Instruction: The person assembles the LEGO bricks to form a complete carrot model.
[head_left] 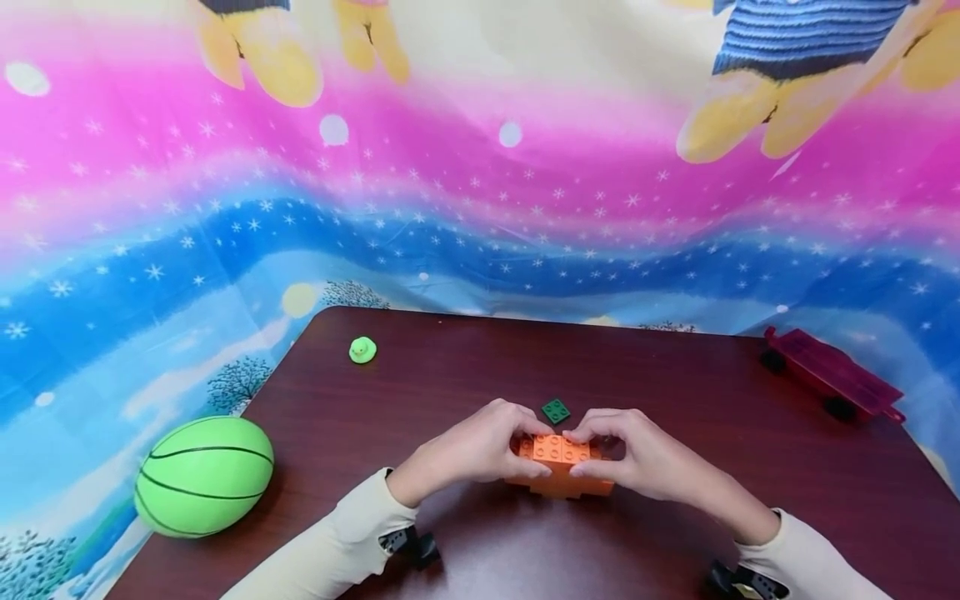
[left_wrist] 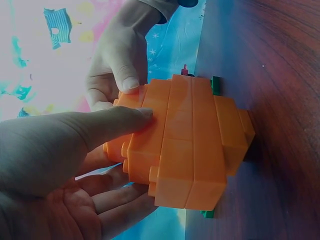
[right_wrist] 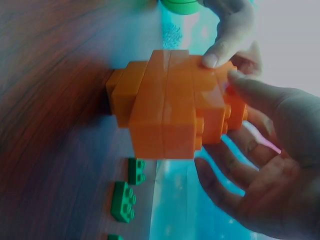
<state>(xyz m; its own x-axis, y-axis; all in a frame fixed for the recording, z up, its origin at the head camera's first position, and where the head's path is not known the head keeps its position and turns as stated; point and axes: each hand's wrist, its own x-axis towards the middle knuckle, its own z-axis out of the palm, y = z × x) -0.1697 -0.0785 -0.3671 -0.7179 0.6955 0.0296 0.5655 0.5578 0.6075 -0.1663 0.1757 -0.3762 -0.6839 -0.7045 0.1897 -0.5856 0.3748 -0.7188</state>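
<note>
A stepped stack of orange toy bricks stands on the dark table, wider in the middle layers and narrower at its base and top. My left hand grips its upper part from the left, thumb on the near face and fingers round the far side. From the right, my right hand pinches the same upper bricks, its thumb close to the left thumb. Studs show on the top brick. Just beyond the stack lies a green brick. In the right wrist view another green brick rests beside the stack.
A green ball with black lines sits at the table's left edge. Toward the back left corner is a small lime-green rubber duck. A dark red toy skateboard lies at the right edge. A printed curtain hangs behind the table.
</note>
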